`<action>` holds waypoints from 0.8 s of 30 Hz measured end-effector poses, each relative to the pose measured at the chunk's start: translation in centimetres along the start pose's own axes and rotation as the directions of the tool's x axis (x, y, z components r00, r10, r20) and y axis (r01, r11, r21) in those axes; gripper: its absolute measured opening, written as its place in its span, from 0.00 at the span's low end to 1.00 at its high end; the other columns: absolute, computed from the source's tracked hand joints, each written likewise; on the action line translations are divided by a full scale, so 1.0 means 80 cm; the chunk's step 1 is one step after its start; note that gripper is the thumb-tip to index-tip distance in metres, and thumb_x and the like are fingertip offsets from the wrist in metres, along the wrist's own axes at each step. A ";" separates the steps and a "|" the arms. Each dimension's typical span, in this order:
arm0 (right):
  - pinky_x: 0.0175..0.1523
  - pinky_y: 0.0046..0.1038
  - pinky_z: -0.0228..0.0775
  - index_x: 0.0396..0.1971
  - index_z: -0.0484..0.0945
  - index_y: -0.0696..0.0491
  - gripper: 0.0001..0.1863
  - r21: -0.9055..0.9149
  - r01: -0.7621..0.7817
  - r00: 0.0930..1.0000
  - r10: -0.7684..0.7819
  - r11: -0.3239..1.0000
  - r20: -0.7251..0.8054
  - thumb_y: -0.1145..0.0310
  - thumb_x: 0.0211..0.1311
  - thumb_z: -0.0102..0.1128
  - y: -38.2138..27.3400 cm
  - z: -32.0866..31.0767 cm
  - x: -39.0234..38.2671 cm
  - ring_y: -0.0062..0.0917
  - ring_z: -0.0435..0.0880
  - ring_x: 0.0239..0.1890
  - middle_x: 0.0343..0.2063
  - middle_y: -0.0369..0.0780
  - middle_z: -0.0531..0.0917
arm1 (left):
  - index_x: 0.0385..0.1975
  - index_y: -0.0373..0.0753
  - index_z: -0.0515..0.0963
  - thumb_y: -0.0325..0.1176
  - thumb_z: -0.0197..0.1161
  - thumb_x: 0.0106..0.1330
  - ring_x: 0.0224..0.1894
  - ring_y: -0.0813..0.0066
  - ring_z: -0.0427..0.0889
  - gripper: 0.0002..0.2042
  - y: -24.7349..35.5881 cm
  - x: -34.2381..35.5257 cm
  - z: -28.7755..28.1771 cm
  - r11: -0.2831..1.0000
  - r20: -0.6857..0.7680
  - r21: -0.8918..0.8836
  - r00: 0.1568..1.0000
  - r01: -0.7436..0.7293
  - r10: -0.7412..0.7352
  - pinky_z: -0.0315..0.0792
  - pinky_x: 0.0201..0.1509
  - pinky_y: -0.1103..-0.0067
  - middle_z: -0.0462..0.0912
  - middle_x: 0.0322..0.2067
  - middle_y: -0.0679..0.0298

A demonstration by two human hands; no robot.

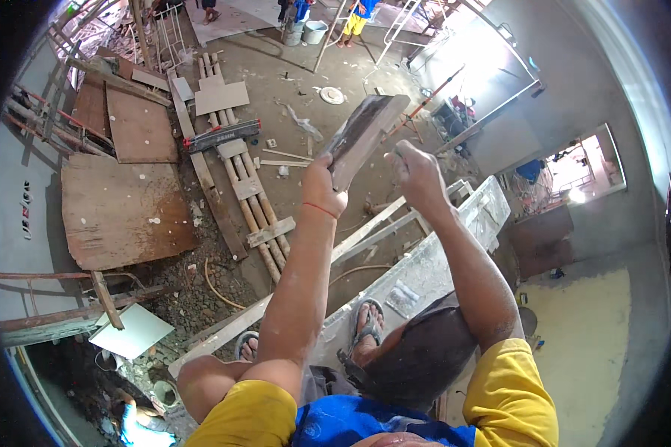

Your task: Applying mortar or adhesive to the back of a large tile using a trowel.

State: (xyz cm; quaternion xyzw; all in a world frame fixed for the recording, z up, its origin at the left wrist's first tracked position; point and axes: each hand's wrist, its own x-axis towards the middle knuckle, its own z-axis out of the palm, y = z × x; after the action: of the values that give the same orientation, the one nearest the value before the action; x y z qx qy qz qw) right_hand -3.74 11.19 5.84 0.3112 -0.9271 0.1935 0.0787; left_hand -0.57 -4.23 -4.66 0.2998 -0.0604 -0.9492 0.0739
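My left hand (324,188) is closed round the near end of a flat rectangular board (369,134). This board is grey-brown with a dark face, and it tilts up and away to the right. Just right of it, my right hand (419,179) is raised, apart from the board. Its fingers are curled in, and what they hold, if anything, is hidden. Below my arms, my sandalled feet rest on a whitish, dust-covered plank platform (492,205). A small pale ribbed piece (404,296) lies on the plank beside my foot.
The floor lies well below the platform. Bamboo poles (250,186) with a long level-like bar (224,136) across them lie left, near plywood sheets (127,208). A window opening (585,164) is in the right wall. People, buckets (314,32) and ladders stand far back; another person (138,425) is lower left.
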 end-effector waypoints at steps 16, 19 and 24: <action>0.41 0.44 0.71 0.33 0.77 0.60 0.06 0.223 0.227 0.916 -0.285 0.948 0.282 0.73 0.63 0.61 -0.031 0.028 -0.025 0.50 0.81 0.33 0.28 0.51 0.80 | 0.53 0.32 0.76 0.31 0.55 0.71 0.49 0.60 0.83 0.15 0.005 0.026 -0.018 0.993 0.074 0.015 0.991 -0.116 0.114 0.75 0.57 0.68 0.83 0.50 0.54; 0.40 0.42 0.72 0.33 0.78 0.59 0.09 0.226 0.126 0.962 -0.175 0.966 0.211 0.68 0.65 0.62 -0.017 0.020 -0.011 0.49 0.81 0.32 0.27 0.53 0.80 | 0.53 0.32 0.76 0.31 0.55 0.71 0.48 0.61 0.83 0.14 0.004 0.025 -0.018 0.992 0.033 0.039 0.993 -0.116 0.115 0.76 0.56 0.68 0.83 0.49 0.55; 0.39 0.40 0.73 0.35 0.80 0.60 0.10 0.106 -0.152 0.988 0.151 0.983 0.013 0.67 0.66 0.60 0.006 0.007 0.002 0.49 0.82 0.30 0.28 0.55 0.81 | 0.52 0.33 0.75 0.32 0.55 0.72 0.48 0.61 0.83 0.14 -0.003 0.008 -0.002 0.993 -0.006 0.084 0.996 -0.084 0.085 0.76 0.56 0.68 0.83 0.49 0.55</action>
State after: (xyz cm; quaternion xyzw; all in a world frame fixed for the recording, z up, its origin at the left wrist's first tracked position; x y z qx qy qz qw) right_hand -4.19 11.17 5.20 0.2440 -0.9366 0.2474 0.0446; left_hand -1.03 -4.09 -5.21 0.3046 -0.1125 -0.9403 0.1016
